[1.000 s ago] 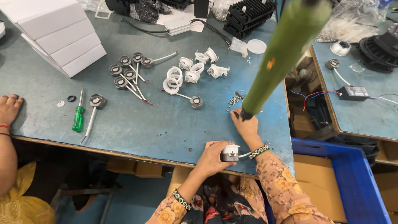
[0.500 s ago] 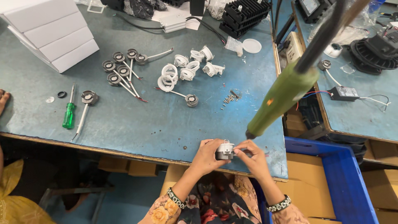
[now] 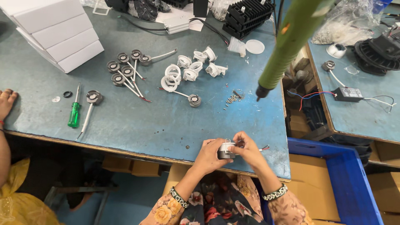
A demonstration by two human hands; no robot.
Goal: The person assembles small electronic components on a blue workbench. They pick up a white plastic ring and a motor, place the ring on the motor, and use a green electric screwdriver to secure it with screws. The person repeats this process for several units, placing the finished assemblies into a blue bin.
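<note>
Both hands close on one lamp (image 3: pixel 226 150): left grip (image 3: pixel 211 155) steadies its body, right grip (image 3: pixel 246 149) pinches the top; screws (image 3: pixel 231 99) and driver (image 3: pixel 287 46) lie beyond, within reach.

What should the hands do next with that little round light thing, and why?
Probably press the white ring down squarely onto the small round lamp part. Left hand and right hand both pinch it at the table edge, its red wire trailing; the hanging green screwdriver waits untouched.
</note>
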